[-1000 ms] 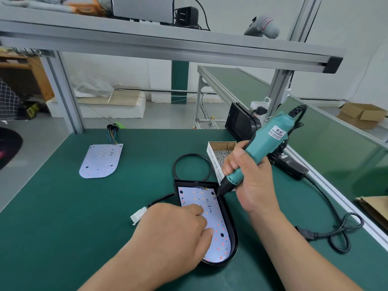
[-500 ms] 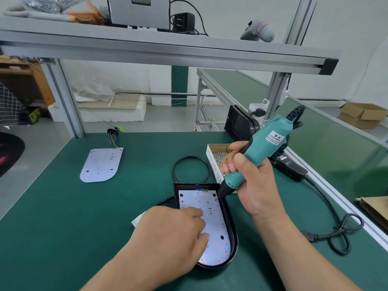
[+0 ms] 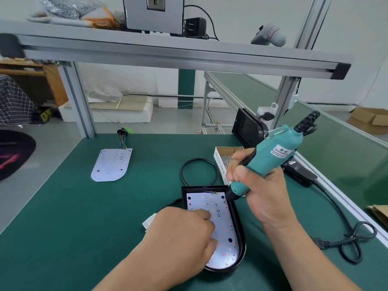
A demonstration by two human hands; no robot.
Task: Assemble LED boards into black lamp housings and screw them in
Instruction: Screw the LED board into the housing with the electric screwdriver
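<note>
A black lamp housing [image 3: 239, 223] lies on the green bench in front of me, with a white LED board [image 3: 222, 225] seated inside it. My left hand [image 3: 180, 238] rests on the board's left half, fingers curled down onto it. My right hand [image 3: 258, 185] grips a teal electric screwdriver [image 3: 273, 160], tilted, its tip touching the board's upper right corner. A second LED board [image 3: 111, 164] with coloured wires lies flat at the far left of the bench.
An open box of screws [image 3: 225, 156] stands just behind the housing, beside a black cable loop [image 3: 198, 172]. Another black housing [image 3: 247, 128] leans at the back right. The screwdriver's power cord [image 3: 352, 236] coils at the right edge. An aluminium shelf frame [image 3: 168, 53] spans overhead.
The screwdriver tip has shifted slightly toward the board's upper right corner and lowered onto it. My left hand stays pressed on the board. The view has tipped a little.
</note>
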